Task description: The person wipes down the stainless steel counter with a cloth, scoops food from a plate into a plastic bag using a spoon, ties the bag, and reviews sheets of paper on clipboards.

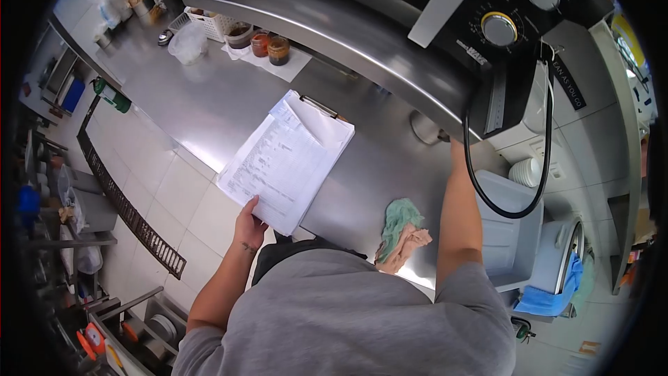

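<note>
My left hand (252, 225) grips the near edge of a clipboard (328, 107), thumb on top and the other fingers mostly underneath. Printed sheets (278, 167) lie on the clipboard under its metal clip, with one top corner folded over. The clipboard rests partly on the steel counter (376, 160). My right arm (459, 209) reaches forward beneath the shelf edge, beside a round metal container (423, 127). The shelf hides most of my right hand, so its fingers and any hold do not show. A green cloth (401, 219) and a peach cloth (403, 247) lie crumpled between my arms.
A black microwave (445, 0) stands on the steel shelf (334, 24) overhead, its black cable (511, 214) looping down at right. Jars (278, 50), a plastic bag (186, 44) and a white basket (209, 24) stand at back left. A grey tub (504, 237) is at right.
</note>
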A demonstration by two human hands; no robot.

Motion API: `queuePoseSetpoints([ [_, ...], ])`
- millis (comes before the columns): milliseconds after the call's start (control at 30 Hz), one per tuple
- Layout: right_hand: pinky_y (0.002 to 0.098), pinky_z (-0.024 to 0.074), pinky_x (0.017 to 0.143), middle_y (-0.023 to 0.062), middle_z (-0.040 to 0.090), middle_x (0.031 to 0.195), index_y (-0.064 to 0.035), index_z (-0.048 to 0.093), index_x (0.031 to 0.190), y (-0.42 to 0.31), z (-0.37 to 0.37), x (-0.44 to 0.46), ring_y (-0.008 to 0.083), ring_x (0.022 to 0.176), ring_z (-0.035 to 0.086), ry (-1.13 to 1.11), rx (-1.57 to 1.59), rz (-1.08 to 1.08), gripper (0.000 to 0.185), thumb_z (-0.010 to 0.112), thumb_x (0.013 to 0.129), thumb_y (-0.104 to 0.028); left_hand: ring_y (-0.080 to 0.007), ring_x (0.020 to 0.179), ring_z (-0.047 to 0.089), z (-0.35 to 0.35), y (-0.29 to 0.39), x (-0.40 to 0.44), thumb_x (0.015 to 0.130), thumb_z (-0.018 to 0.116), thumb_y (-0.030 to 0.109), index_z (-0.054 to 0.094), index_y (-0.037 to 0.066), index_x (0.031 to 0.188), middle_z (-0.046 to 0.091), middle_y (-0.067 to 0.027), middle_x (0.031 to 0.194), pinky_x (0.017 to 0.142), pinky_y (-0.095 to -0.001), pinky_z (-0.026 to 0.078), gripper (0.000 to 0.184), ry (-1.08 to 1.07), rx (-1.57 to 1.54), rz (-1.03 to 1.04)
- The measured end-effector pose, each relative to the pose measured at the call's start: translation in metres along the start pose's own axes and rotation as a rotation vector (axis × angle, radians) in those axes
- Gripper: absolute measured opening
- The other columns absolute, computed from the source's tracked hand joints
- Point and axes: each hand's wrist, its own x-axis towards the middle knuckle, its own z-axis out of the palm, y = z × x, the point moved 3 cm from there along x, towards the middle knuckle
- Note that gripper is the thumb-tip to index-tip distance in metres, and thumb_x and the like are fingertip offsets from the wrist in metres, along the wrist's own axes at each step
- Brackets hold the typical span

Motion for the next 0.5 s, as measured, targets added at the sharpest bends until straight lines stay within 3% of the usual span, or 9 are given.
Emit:
queuePoseSetpoints([
  [100,0.0399,0.0441,0.083,0.0206,0.059,0.102,0.0031,0.049,0.108,-0.012,0.04,0.018,0.0325,0.094,0.059,-0.179,-0.062,0.006,0.042,0.065,0.079,-0.022,-0.0281,0.121,0.043,0.007,-0.002,0.002,0.086,0.054,0.022,0.036,0.001,0.133,0.047,-0.0121,0.131,0.099,-0.0457,0.034,0.055,-0.031,-0.105,0.044],
  [200,0.0391,0.0428,0.087,0.0197,0.058,0.108,0.002,0.045,0.117,-0.016,0.057,0.016,0.0308,0.099,0.057,-0.212,-0.144,0.012,0.05,0.066,0.08,-0.024,-0.0292,0.118,0.046,0.011,-0.014,-0.007,0.087,0.053,0.021,0.035,0.001,0.132,0.048,-0.0133,0.13,0.097,-0.0478,0.036,0.053,-0.108,-0.115,0.01],
  [300,0.0382,0.0415,0.091,0.0189,0.056,0.114,0.0008,0.042,0.126,-0.048,0.039,-0.043,0.0292,0.103,0.056,-0.001,-0.091,-0.154,0.057,0.066,0.081,-0.026,-0.0284,0.114,0.049,0.002,-0.018,-0.034,0.084,0.057,0.025,0.038,0.003,0.131,0.046,-0.0138,0.131,0.093,-0.045,0.041,0.055,-0.066,0.36,-0.122],
  [333,0.0379,0.041,0.093,0.0186,0.056,0.116,0.0004,0.04,0.129,-0.063,0.035,-0.075,0.0287,0.104,0.056,-0.057,0.004,-0.181,0.06,0.066,0.082,-0.026,-0.0287,0.113,0.049,-0.007,-0.02,-0.04,0.084,0.058,0.025,0.037,0.003,0.132,0.046,-0.0141,0.13,0.091,-0.0444,0.042,0.057,-0.052,0.506,-0.165],
  [367,0.0377,0.0406,0.094,0.0183,0.055,0.118,0.0,0.039,0.132,-0.082,0.032,-0.108,0.0282,0.106,0.055,-0.156,0.088,-0.18,0.063,0.066,0.082,-0.027,-0.0292,0.112,0.049,-0.018,-0.019,-0.041,0.084,0.059,0.027,0.034,0.003,0.135,0.045,-0.0148,0.13,0.088,-0.0427,0.043,0.062,0.098,0.583,-0.028],
  [433,0.0384,0.0477,0.078,0.0194,0.059,0.104,0.0036,0.042,0.128,-0.119,0.019,-0.179,0.0308,0.09,0.06,-0.523,0.238,0.022,0.063,0.067,0.08,-0.028,-0.0283,0.112,0.048,-0.037,-0.005,-0.038,0.084,0.059,0.026,0.032,0.003,0.136,0.045,-0.015,0.13,0.088,-0.042,0.043,0.063,0.177,0.723,0.156],
  [500,0.0368,0.0484,0.075,0.0171,0.06,0.095,0.0045,0.041,0.128,-0.089,0.038,-0.244,0.0298,0.085,0.061,-0.751,0.098,0.173,0.068,0.069,0.077,-0.031,-0.0261,0.11,0.05,-0.049,0.015,-0.023,0.085,0.059,0.024,0.032,0.004,0.137,0.049,-0.0154,0.124,0.087,-0.0406,0.043,0.062,0.183,0.859,0.332],
])
